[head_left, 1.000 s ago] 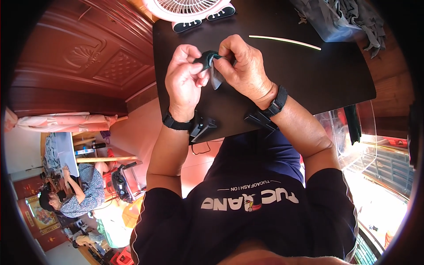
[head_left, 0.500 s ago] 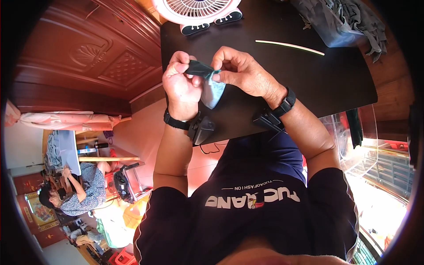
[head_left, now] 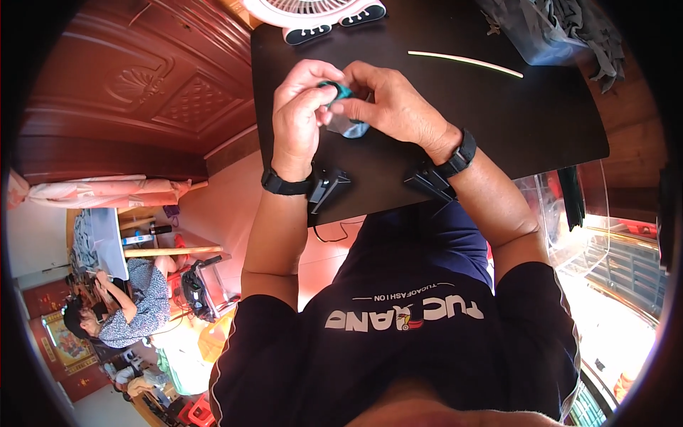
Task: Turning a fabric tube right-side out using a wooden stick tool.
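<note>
Above the left half of a dark table (head_left: 469, 114), both my hands pinch a small piece of fabric (head_left: 351, 129). Its hanging part is pale blue-grey, and a dark green fold shows between the fingertips. My left hand (head_left: 297, 117) is closed, its thumb and forefinger around the green fold. From the other side my right hand (head_left: 402, 107) grips the fabric with curled fingers and thumb. Much of the piece is hidden behind the fingers. Each wrist wears a black strap with a black bracket on it.
A pale narrow strip (head_left: 466, 61) lies on the table beyond my right hand. At the far edge stands a pink-and-white fan (head_left: 306, 8). A clear bin (head_left: 541, 43) of grey fabric pieces is at the far right. Off to the left another person (head_left: 128, 306) sits at a separate table.
My left hand has turned inward and closed round the fabric, meeting my right hand. The dark part that was stretched out flat is now folded up between my fingers.
</note>
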A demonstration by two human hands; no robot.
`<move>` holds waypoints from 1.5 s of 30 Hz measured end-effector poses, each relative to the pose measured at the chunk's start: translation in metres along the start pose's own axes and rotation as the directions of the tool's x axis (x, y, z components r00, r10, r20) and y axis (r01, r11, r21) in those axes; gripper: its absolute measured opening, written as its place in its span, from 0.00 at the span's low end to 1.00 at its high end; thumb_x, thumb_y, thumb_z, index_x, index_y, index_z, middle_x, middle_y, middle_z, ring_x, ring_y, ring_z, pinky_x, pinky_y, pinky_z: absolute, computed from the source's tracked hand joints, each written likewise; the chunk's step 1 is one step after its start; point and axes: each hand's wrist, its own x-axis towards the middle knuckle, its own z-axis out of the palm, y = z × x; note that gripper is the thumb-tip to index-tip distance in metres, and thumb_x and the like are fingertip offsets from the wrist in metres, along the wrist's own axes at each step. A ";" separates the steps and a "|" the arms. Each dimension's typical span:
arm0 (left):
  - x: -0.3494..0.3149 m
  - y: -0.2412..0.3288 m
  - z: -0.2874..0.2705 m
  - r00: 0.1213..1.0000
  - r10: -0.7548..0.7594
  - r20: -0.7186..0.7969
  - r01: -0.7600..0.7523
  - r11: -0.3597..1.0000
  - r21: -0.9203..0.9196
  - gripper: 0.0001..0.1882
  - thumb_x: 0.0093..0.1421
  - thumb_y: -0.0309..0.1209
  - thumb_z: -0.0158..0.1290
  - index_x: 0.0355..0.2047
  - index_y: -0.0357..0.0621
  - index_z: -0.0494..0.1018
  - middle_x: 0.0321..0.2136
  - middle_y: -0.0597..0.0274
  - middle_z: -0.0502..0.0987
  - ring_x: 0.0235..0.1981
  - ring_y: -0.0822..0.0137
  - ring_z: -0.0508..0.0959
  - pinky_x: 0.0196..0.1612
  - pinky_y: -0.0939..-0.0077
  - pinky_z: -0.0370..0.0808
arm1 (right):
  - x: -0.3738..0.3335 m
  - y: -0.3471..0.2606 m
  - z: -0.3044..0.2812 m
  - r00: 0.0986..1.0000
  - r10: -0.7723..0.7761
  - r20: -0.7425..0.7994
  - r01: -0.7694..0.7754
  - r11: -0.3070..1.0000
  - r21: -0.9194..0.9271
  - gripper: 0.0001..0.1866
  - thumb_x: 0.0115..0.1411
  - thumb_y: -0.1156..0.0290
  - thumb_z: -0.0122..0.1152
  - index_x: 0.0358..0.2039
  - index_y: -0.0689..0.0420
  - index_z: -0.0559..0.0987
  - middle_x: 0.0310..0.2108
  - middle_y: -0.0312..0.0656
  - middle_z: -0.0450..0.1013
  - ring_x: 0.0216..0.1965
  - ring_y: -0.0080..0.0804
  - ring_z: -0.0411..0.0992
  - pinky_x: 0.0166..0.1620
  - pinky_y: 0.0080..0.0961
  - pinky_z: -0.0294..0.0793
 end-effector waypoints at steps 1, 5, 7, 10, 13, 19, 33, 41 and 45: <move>-0.002 0.001 0.003 0.991 0.097 -0.092 -0.092 0.994 0.057 0.07 0.53 0.24 0.49 0.33 0.40 0.73 0.25 0.67 0.73 0.16 0.82 0.65 0.19 0.91 0.60 | 0.001 0.002 0.001 0.995 0.086 0.056 -0.092 0.989 0.118 0.10 0.55 0.66 0.64 0.32 0.58 0.76 0.21 0.33 0.72 0.23 0.18 0.68 0.28 0.19 0.68; 0.003 -0.008 0.004 0.958 0.241 -0.156 -0.229 0.969 0.092 0.11 0.59 0.31 0.47 0.39 0.39 0.70 0.32 0.63 0.74 0.27 0.75 0.71 0.31 0.84 0.67 | 0.004 0.005 0.001 0.982 0.191 0.000 -0.170 0.875 0.453 0.06 0.59 0.69 0.60 0.31 0.57 0.76 0.23 0.27 0.70 0.25 0.12 0.66 0.29 0.13 0.65; 0.002 -0.013 0.004 0.990 0.122 -0.065 -0.120 0.992 0.035 0.16 0.62 0.36 0.43 0.46 0.39 0.66 0.38 0.60 0.72 0.40 0.68 0.72 0.44 0.72 0.69 | 0.005 0.006 -0.003 0.964 0.260 -0.059 -0.188 0.819 0.541 0.04 0.60 0.70 0.59 0.32 0.55 0.75 0.25 0.26 0.71 0.28 0.11 0.66 0.31 0.11 0.65; 0.000 -0.019 0.010 0.977 -0.139 0.161 0.129 0.989 0.067 0.15 0.61 0.36 0.47 0.43 0.38 0.65 0.33 0.62 0.73 0.32 0.73 0.73 0.37 0.80 0.69 | 0.007 0.011 -0.006 0.957 0.245 -0.154 -0.115 0.811 0.574 0.04 0.59 0.71 0.60 0.32 0.54 0.74 0.26 0.27 0.72 0.28 0.12 0.68 0.32 0.11 0.66; 0.000 -0.020 0.001 0.986 -0.125 0.111 0.107 0.982 0.155 0.09 0.59 0.30 0.47 0.36 0.38 0.69 0.30 0.67 0.72 0.29 0.78 0.70 0.34 0.84 0.68 | 0.009 0.017 -0.010 0.949 0.218 -0.226 -0.062 0.836 0.546 0.05 0.57 0.73 0.61 0.31 0.54 0.73 0.27 0.28 0.73 0.29 0.14 0.68 0.33 0.13 0.67; -0.002 -0.016 0.012 0.995 -0.098 0.023 0.097 0.994 0.043 0.07 0.57 0.26 0.47 0.36 0.39 0.71 0.31 0.70 0.71 0.32 0.80 0.67 0.38 0.87 0.63 | 0.008 0.011 -0.018 0.929 0.314 -0.198 -0.158 0.817 0.554 0.06 0.56 0.74 0.62 0.31 0.54 0.72 0.28 0.29 0.73 0.30 0.15 0.69 0.34 0.15 0.68; 0.000 -0.009 0.012 0.974 -0.220 0.056 0.206 0.960 0.187 0.06 0.52 0.27 0.49 0.20 0.40 0.69 0.17 0.74 0.65 0.19 0.82 0.61 0.23 0.86 0.55 | 0.020 0.038 -0.054 0.825 0.085 -0.559 0.378 0.651 0.658 0.02 0.57 0.75 0.58 0.31 0.57 0.75 0.25 0.32 0.72 0.24 0.18 0.68 0.28 0.15 0.67; -0.002 -0.014 0.006 0.985 -0.172 0.024 0.160 0.954 0.255 0.08 0.51 0.25 0.49 0.16 0.41 0.64 0.17 0.75 0.61 0.21 0.82 0.59 0.24 0.85 0.54 | 0.011 0.014 -0.032 0.914 0.276 -0.297 -0.163 0.920 0.356 0.09 0.58 0.65 0.60 0.35 0.56 0.76 0.31 0.31 0.73 0.31 0.17 0.70 0.34 0.17 0.68; -0.003 -0.013 0.010 0.983 -0.166 0.075 0.139 0.948 0.286 0.06 0.50 0.24 0.49 0.18 0.40 0.66 0.17 0.75 0.61 0.21 0.82 0.59 0.24 0.85 0.54 | 0.009 0.016 -0.025 0.937 0.312 -0.158 -0.251 0.914 0.318 0.09 0.57 0.68 0.60 0.36 0.57 0.75 0.30 0.32 0.73 0.30 0.17 0.69 0.33 0.16 0.68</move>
